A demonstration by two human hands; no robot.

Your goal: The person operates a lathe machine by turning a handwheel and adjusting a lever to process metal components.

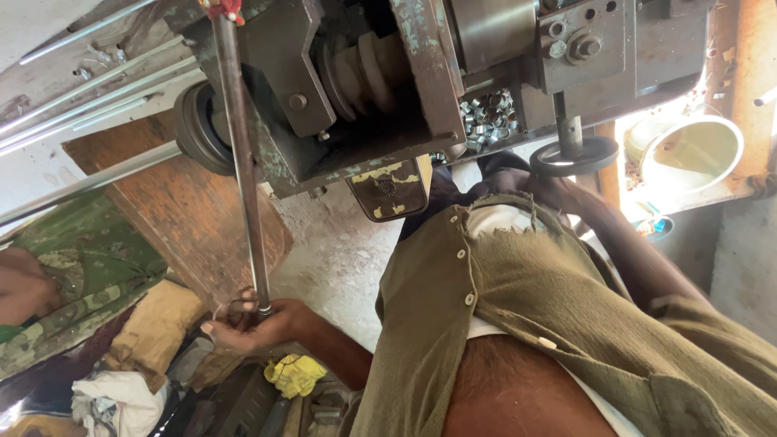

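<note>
While the left hand (247, 322), low left of frame, grips shut the long grey steel lever rod (241, 162), the right hand (558, 190) rests on the black round handwheel (575, 155), upper right; its grip is unclear.

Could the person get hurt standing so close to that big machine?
Maybe. The left hand grips a long lever and could slip off it. The right hand sits at the black handwheel, near parts that might pinch. The loose open shirt hangs close and might catch on the machine.
</note>
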